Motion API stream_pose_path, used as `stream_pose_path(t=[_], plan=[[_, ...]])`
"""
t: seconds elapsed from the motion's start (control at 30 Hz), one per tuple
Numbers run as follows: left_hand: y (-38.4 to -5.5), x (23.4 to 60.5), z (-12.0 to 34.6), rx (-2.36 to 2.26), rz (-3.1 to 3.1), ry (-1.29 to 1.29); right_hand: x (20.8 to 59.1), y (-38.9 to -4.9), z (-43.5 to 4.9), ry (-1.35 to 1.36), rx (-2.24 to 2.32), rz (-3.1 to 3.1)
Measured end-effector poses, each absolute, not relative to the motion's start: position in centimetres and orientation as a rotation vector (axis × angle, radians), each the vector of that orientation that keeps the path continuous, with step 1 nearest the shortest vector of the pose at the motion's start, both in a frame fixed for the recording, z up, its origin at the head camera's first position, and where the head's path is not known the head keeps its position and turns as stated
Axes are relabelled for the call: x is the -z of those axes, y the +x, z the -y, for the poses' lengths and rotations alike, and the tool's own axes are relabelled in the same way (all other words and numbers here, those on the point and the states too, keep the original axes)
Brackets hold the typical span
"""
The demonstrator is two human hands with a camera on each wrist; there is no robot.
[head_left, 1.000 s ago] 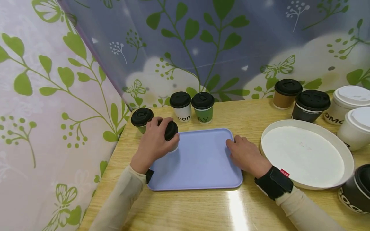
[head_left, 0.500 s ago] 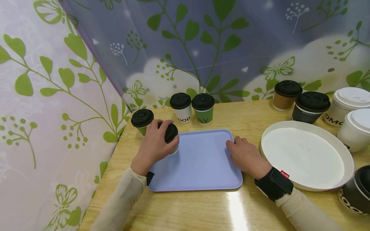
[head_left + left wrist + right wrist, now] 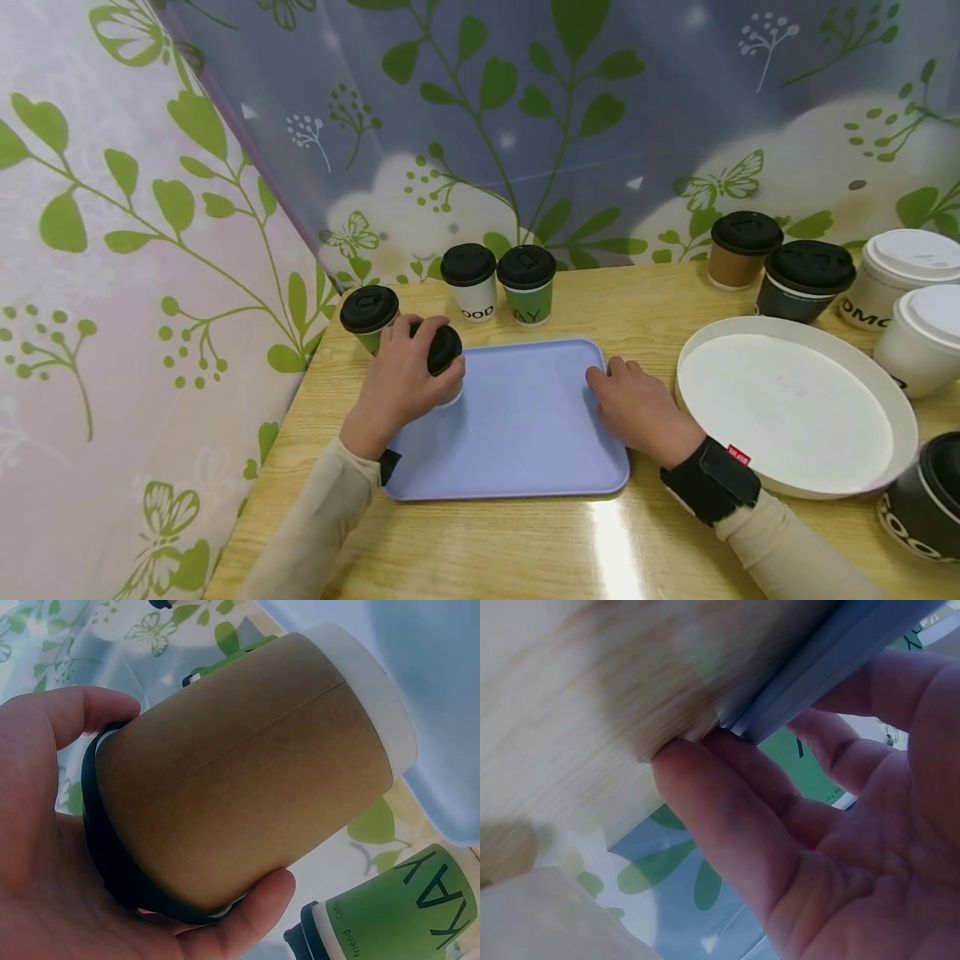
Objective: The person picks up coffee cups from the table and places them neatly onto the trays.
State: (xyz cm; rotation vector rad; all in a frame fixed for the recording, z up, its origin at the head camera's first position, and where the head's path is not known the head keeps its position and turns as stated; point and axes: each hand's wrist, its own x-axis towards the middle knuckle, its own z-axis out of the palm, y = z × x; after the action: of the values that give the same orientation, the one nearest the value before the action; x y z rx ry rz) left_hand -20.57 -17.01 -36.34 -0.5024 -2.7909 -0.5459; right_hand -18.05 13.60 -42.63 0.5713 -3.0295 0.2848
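My left hand holds a paper coffee cup by its black lid, over the left part of a lilac tray. In the left wrist view, the cup's brown sleeve and white base show, with thumb and fingers spread around the lid end. At the tray's right side, my right hand grips the rim. From the right wrist, curled fingers show at the tray's edge, close to the wooden table.
Behind the tray stand a white cup and a green cup; another green cup is beside the left hand. A round white tray lies right, with a brown cup, black cups and white-lidded cups around it.
The scene sits slightly lower in the head view. Both hands keep their places on the cup and the tray.
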Motion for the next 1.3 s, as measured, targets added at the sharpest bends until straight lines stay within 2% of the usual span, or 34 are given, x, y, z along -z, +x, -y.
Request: stream_pose_path(t=[1.3], plan=[[-20.5,36.4,16.5,0.56,2.814,-0.503,42.5,-17.8,-13.5,0.583,-0.284,2.996]])
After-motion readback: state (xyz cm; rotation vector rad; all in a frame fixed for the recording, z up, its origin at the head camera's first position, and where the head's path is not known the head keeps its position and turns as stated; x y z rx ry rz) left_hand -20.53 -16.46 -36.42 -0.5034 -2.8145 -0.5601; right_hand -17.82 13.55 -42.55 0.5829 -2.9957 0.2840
